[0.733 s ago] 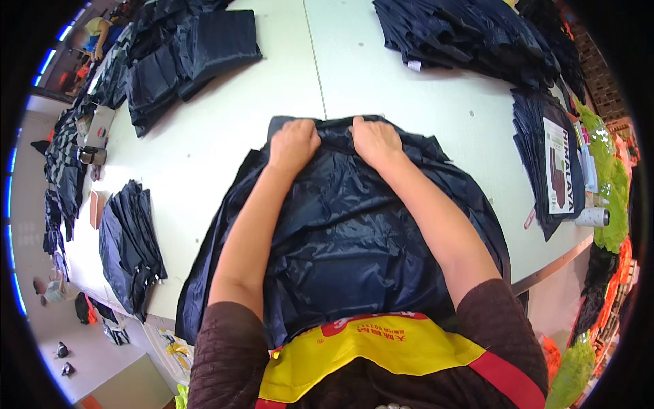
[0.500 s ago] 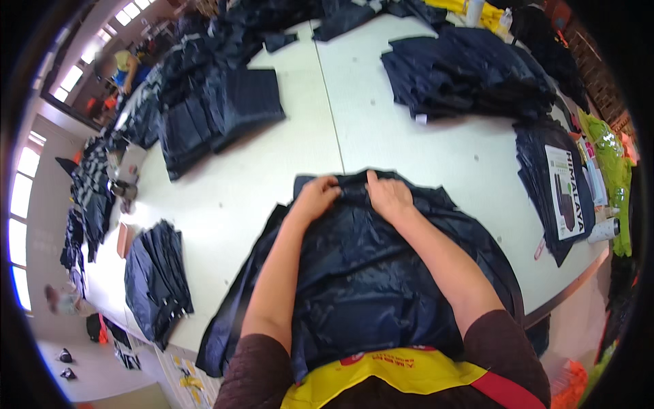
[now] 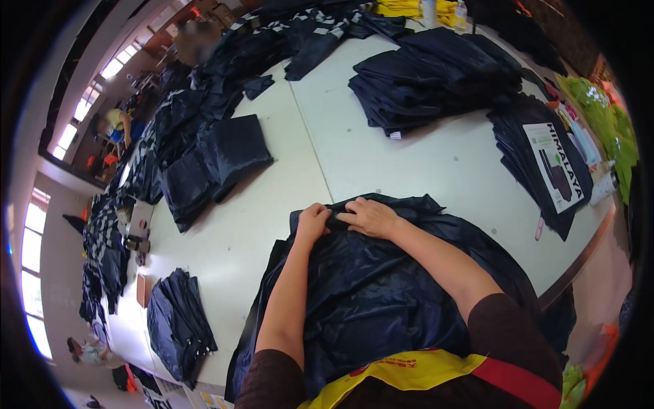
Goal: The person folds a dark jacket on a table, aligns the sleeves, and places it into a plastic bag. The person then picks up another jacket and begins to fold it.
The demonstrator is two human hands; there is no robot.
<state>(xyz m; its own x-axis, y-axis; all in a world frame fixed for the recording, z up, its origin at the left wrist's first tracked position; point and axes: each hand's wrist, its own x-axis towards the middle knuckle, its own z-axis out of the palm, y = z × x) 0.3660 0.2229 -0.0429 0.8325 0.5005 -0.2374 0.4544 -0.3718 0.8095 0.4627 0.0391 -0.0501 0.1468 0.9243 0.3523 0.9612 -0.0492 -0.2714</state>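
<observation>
A shiny dark navy garment [image 3: 381,293] is spread in front of me, its near part reaching up to my yellow apron. My left hand [image 3: 314,223] pinches its far edge between thumb and fingers. Close beside it, my right hand [image 3: 372,218] grips the same bunched edge, fingers bent and pointing toward the left hand. Only a small gap separates the two hands. What lies under the fingertips is hidden.
The garment lies on a white table [image 3: 272,198]. Around it are a folded navy stack [image 3: 218,163] at left, a small pile [image 3: 178,324] near left, a large stack [image 3: 436,75] far right, and bags with a printed white label [image 3: 555,167] at right.
My right hand has slid left along the garment's edge, closer to my left hand, its fingers now pointing left. The whole view has shifted, so the table's things sit lower in it.
</observation>
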